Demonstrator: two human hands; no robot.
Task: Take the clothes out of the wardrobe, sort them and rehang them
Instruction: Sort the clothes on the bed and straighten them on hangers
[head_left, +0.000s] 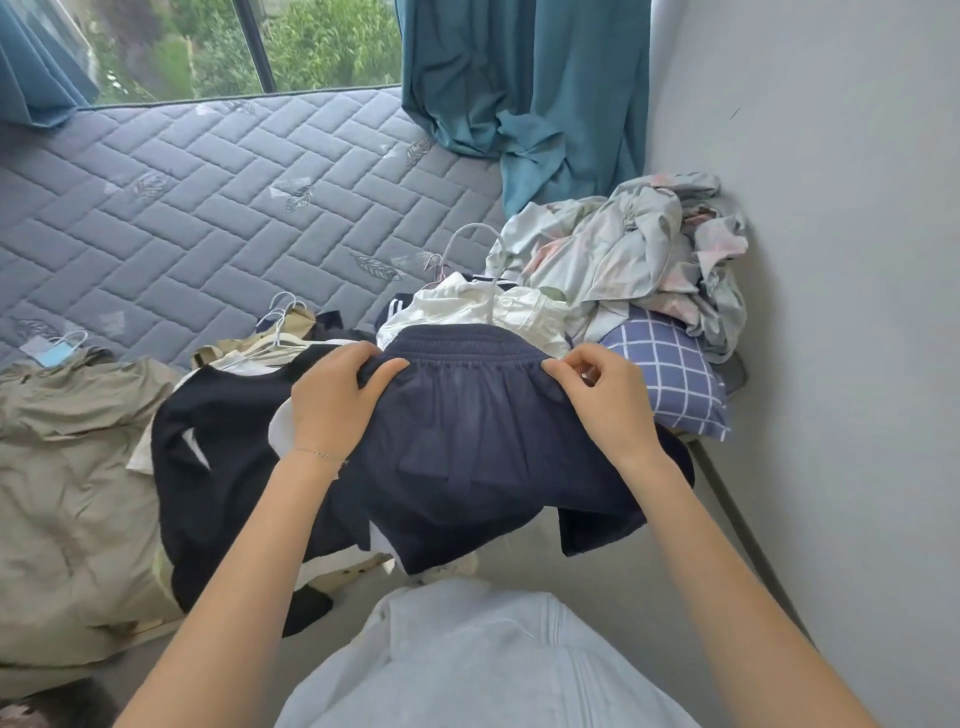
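A pair of navy shorts (467, 457) with an elastic waistband hangs in front of me over the edge of the bed. My left hand (337, 400) grips the waistband's left end. At the right end, my right hand (602, 400) pinches the band between thumb and fingers. Behind the shorts lies a white garment (467, 306) on a white hanger (483, 244). A black garment (223, 457) lies to the left of the shorts, and several white hangers (283, 322) rest on a beige piece beyond it.
A khaki garment (67, 493) covers the bed's left part, with a blue face mask (57, 353) above it. A floral heap (639, 249) and a checked pillow (665, 374) sit by the grey wall (831, 260). The bare quilted mattress (208, 208) stretches toward the window and teal curtains (524, 93).
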